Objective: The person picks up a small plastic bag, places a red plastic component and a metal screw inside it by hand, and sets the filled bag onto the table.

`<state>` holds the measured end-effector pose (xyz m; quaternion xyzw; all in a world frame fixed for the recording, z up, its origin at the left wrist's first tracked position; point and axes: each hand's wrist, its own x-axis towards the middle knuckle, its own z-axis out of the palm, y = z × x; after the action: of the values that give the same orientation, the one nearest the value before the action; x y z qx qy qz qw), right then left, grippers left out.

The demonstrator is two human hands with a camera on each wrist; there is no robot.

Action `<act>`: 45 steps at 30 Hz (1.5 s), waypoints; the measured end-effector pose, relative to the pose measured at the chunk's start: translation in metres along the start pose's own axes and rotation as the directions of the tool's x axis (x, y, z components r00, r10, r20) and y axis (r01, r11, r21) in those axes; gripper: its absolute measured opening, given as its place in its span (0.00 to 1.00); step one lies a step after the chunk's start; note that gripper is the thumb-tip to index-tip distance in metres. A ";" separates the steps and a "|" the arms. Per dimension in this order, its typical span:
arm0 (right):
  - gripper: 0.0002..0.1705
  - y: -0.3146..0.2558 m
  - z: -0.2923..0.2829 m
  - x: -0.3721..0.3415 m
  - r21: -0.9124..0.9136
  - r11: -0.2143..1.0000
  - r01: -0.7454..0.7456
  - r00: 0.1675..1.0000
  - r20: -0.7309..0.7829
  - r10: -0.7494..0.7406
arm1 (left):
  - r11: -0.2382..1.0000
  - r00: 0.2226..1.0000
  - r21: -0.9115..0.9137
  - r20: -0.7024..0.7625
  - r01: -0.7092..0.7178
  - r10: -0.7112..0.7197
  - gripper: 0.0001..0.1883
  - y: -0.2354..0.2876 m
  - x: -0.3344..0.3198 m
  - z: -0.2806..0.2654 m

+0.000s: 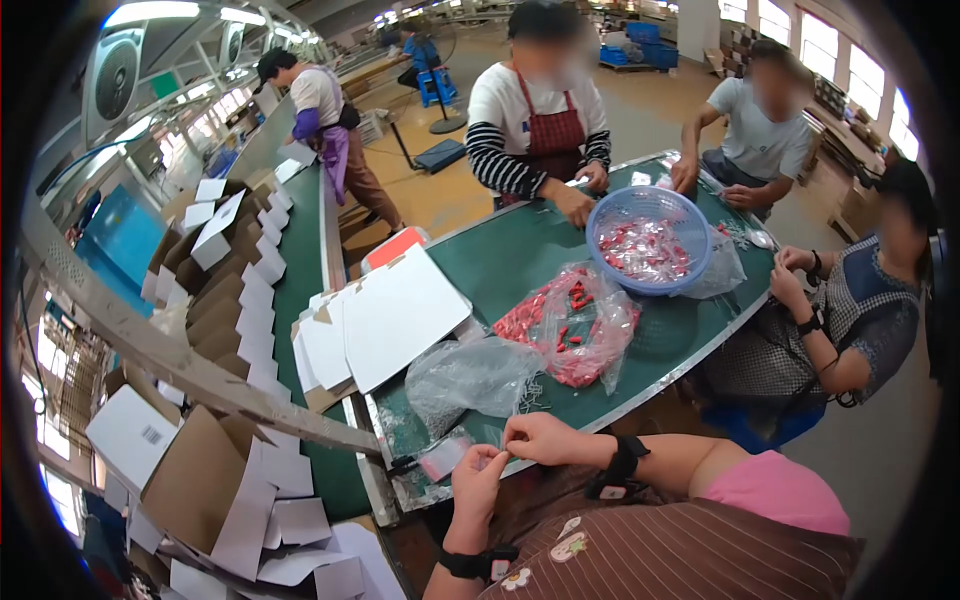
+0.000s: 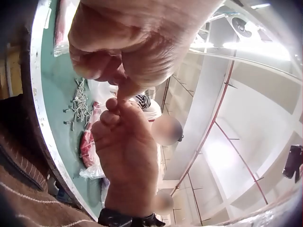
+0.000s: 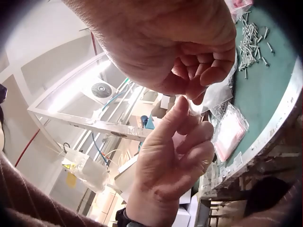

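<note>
Over the table's near edge, the fingertips of my left hand (image 1: 476, 484) (image 2: 137, 38) (image 3: 165, 165) and right hand (image 1: 550, 440) (image 2: 130, 153) (image 3: 161, 42) meet. Both appear to pinch a small clear item (image 3: 193, 109), mostly hidden by the fingers. Loose silver screws (image 1: 530, 394) (image 2: 80, 106) (image 3: 251, 45) lie on the green table just beyond. Beside them are a large clear bag (image 1: 475, 375) and, closer to my left hand, a stack of small pink-and-white bags (image 1: 445, 457) (image 3: 230, 132).
Red pieces in a clear bag (image 1: 575, 325) and a blue basket (image 1: 650, 280) stand farther back on the table (image 1: 500, 240). White cardboard (image 1: 400, 315) lies left; open boxes (image 1: 200, 480) line the far left. Several people are around the table.
</note>
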<state>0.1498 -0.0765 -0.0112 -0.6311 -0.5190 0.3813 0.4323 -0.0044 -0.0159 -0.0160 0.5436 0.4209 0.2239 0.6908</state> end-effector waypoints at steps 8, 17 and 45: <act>0.09 -0.003 -0.001 -0.002 -0.130 0.983 0.132 0.991 0.038 -0.129 | 0.955 0.976 0.202 0.026 -0.215 0.214 0.04 -0.020 0.012 -0.008; 0.09 -0.004 0.002 -0.005 -0.104 0.989 0.107 0.994 -0.021 -0.109 | 0.990 0.994 0.081 0.004 -0.113 0.113 0.04 -0.014 0.006 -0.005; 0.07 0.042 0.003 0.016 0.121 0.992 0.026 0.998 -0.060 -0.019 | 0.874 0.884 0.147 0.006 -0.463 0.467 0.04 0.001 0.000 0.013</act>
<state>0.1634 -0.0638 -0.0527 -0.6086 -0.4891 0.3885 0.4893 0.0065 -0.0234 -0.0146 0.6739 0.3034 0.3602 0.5693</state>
